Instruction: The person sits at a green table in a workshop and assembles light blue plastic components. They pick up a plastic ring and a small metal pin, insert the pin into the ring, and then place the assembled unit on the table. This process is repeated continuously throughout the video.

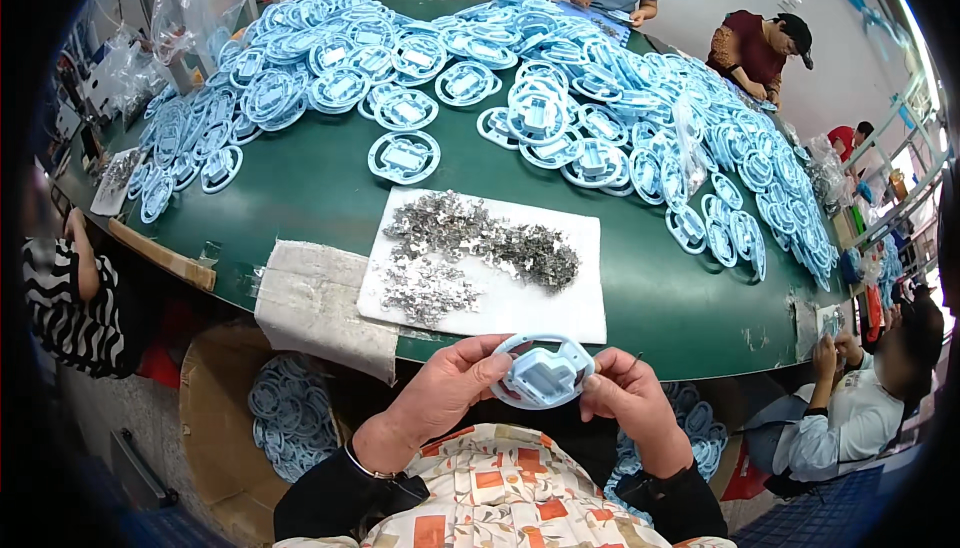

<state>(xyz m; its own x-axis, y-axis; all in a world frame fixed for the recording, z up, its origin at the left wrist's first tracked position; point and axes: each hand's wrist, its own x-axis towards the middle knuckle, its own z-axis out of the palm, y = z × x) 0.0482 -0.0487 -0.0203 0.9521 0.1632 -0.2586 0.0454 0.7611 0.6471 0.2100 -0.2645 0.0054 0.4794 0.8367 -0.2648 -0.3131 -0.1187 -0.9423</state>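
Note:
Just above my lap, a light blue plastic oval housing [545, 375] is held up with its boxy hollow centre facing me. My left hand [440, 388] grips its left rim, thumb on the near face. At its right edge, the fingers and thumb of my right hand [632, 398] are closed on the rim. Whether a small metal piece is also pinched there is too small to tell. Beyond my hands lies a white foam board [540, 316] with dark metal clips [540, 256] heaped at its back and shinier silver pieces [428, 290] at the front left.
Piles of matching blue housings [590, 78] cover the far part of the green table [310, 183]. A worn cloth pad [320, 298] hangs over the near edge. Below stands a cardboard box [215, 418] holding more housings. Several people work around the table.

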